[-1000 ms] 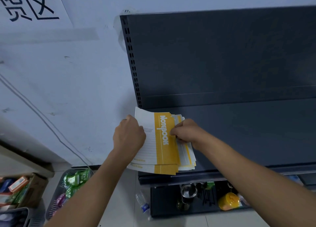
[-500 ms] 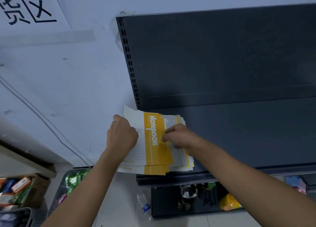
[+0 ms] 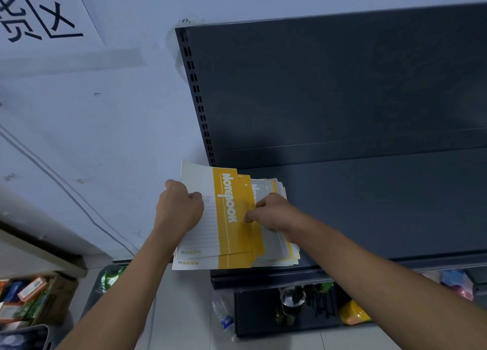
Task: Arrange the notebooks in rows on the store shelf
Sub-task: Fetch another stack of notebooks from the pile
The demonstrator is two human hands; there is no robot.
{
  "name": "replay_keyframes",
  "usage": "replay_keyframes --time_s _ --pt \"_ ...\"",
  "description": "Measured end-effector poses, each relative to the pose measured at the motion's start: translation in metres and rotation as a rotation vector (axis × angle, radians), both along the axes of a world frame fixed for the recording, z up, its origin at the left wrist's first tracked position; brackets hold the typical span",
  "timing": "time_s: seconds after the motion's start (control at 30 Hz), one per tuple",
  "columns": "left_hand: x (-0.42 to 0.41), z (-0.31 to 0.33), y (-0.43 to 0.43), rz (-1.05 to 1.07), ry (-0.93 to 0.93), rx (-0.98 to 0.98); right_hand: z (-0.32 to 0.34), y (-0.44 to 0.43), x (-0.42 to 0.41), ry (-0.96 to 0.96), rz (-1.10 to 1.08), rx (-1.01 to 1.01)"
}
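Item: notebooks (image 3: pixel 237 247) – a fanned stack of white covers with yellow bands, lying flat at the left front corner of the shelf (image 3: pixel 382 205). The stack's left part overhung the shelf end. The top notebook (image 3: pixel 208 233) carried the word "Notebook" along its yellow band, which ran between the two sets of fingers.

Left hand (image 3: pixel 179 210): fingers (image 3: pixel 195 197) curled tight, gripping the white left portion of the upper covers. Whether the thumb sat beneath the stack could not be told.

Right hand (image 3: pixel 274 212): fingers bent, fingertips (image 3: pixel 249 219) pinching at the right edge of the yellow band. The lower, offset notebooks spread out beneath and to the right of this hand.

Surroundings, placed from the fingers:
- Beyond both hands – dark back panel (image 3: pixel 329 86), with a slotted upright (image 3: pixel 199 104) rising just past the left fingers.
- Left of the left fingers – pale wall (image 3: pixel 105 139), bearing a sign (image 3: pixel 39 15) with large dark characters high up.
- Below and well left of the left hand – cardboard box (image 3: pixel 66 289) of assorted packets and a dark basket (image 3: pixel 101 284) holding green packets.
- Below the right fingers – lower shelf (image 3: pixel 263 320) with a yellow container (image 3: pixel 353 312), and a clear bottle (image 3: pixel 224 315) beside it on the floor.
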State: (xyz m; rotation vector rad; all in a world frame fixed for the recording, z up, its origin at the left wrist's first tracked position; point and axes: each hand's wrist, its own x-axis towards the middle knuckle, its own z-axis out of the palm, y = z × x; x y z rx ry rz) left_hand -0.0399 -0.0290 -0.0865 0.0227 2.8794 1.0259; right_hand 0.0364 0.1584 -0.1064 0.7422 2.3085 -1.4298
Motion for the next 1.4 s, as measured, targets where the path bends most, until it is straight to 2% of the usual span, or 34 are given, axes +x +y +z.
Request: replay_keyframes --time_s 0.13,0.23,0.33,0.43,0.6,0.83,1.03,1.4 --pt "0.003 0.001 0.001 -0.105 0.076 0.132 0.005 -0.001 -0.002 -0.015 -0.054 -0.038" --pt "0.001 0.002 0.003 -0.168 0.095 0.224 0.009 0.000 -0.003 0.007 -0.129 -0.156" --pt "-0.003 0.000 0.014 -0.226 0.068 0.272 0.009 0.005 -0.002 0.110 -0.186 -0.203" --pt "-0.003 0.000 0.038 -0.359 0.036 0.232 0.012 0.012 0.004 0.223 -0.247 -0.226" --pt "0.001 0.003 0.087 -0.508 0.072 0.051 0.022 0.045 0.019 0.253 -0.436 0.017" --pt "0.033 0.020 0.162 -0.653 0.090 0.062 0.042 0.119 0.072 0.216 -0.502 0.261" --pt "0.072 0.024 0.238 -0.798 0.085 0.046 0.039 0.182 0.130 0.152 -0.557 0.360" --pt "0.201 0.009 0.419 -0.865 0.135 -0.014 0.032 0.341 0.270 0.061 -0.533 0.648"
